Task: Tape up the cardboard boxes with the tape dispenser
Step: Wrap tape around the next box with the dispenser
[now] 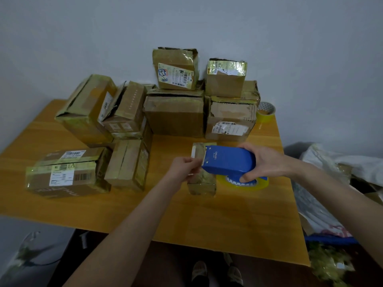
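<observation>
My left hand (184,166) pinches the edge of the small tape-wrapped brown cardboard box (202,184), steadying it on the yellow wooden table (228,224), I judge, while my right hand (264,162) grips the blue plastic tape dispenser (228,160) over its top.

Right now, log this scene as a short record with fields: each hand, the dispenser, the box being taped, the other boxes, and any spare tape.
left hand: grips the small box at its left edge
right hand: grips the blue tape dispenser
tape dispenser: roll loaded, held across the small box
small box: lies on the table, near its middle
other boxes: piled along the table's back and left
spare tape roll: far right corner, beside the pile
</observation>
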A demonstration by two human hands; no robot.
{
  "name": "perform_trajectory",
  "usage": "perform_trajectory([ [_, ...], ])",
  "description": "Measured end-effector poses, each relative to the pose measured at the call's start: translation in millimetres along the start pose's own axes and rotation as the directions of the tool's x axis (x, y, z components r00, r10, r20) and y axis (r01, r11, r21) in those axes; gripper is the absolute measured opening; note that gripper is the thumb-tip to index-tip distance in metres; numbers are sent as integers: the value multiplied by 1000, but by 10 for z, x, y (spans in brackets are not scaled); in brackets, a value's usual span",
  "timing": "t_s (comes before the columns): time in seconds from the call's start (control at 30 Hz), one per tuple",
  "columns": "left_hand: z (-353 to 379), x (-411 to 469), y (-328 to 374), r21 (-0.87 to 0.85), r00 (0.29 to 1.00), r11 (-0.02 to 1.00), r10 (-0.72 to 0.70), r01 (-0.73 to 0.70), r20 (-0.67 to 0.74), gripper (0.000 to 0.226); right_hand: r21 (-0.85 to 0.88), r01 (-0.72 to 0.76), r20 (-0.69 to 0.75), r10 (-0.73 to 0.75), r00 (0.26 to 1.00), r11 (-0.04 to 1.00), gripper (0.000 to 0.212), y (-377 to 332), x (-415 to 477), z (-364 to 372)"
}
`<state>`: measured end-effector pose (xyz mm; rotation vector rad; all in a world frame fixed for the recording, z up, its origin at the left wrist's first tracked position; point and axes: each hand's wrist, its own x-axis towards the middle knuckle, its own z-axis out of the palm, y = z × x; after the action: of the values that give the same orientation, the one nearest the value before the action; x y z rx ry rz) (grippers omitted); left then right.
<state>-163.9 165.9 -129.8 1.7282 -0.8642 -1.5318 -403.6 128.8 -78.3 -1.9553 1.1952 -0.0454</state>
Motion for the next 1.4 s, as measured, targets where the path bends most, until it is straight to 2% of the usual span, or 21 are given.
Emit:
perform_trajectory([
  [0.17, -17, -27, -25, 120, 999, 992, 48, -46, -12, 11, -59, 40, 12, -39, 999, 997, 74, -57, 59, 39],
  [0.3, 9, -20, -40, 181, 991, 977, 122, -110, -57, 16, -221, 58, 8, -57, 998, 974, 83, -106, 110, 91],
  [0.43, -6, -50, -32, 229, 983, 964, 161, -137, -90, 16, -323, 41, -11, -48, 999, 945, 73, -127, 110, 122],
  [0.6, -208, -115, -98, 248, 975, 957, 185, -150, -123, 12, -319, 49, 10, -48, 999, 946, 73, -80, 37, 116],
  [0.83, -270, -206, -236, 219, 977, 970, 143, -106, -161, 11, -193, 81, 65, -70, 995, 978, 69, 32, -34, 164],
  [1.03, -409, -202, -341, 171, 969, 984, 96, -58, -226, 16, -240, 55, 84, -36, 996, 969, 65, 106, -121, 165],
  [1.17, -616, -202, -440, 196, 959, 980, 81, -28, -273, 20, -298, 11, 92, 18, 996, 955, 58, 237, -187, 100],
  [1.3, -544, -176, -513, 189, 947, 982, 90, -32, -308, 19, -301, -22, 101, 54, 993, 953, 60, 281, -197, 99],
  [1.4, -487, -134, -524, 198, 946, 980, 90, -28, -312, 20, -370, -39, 102, 83, 991, 928, 60, 273, -171, 98],
])
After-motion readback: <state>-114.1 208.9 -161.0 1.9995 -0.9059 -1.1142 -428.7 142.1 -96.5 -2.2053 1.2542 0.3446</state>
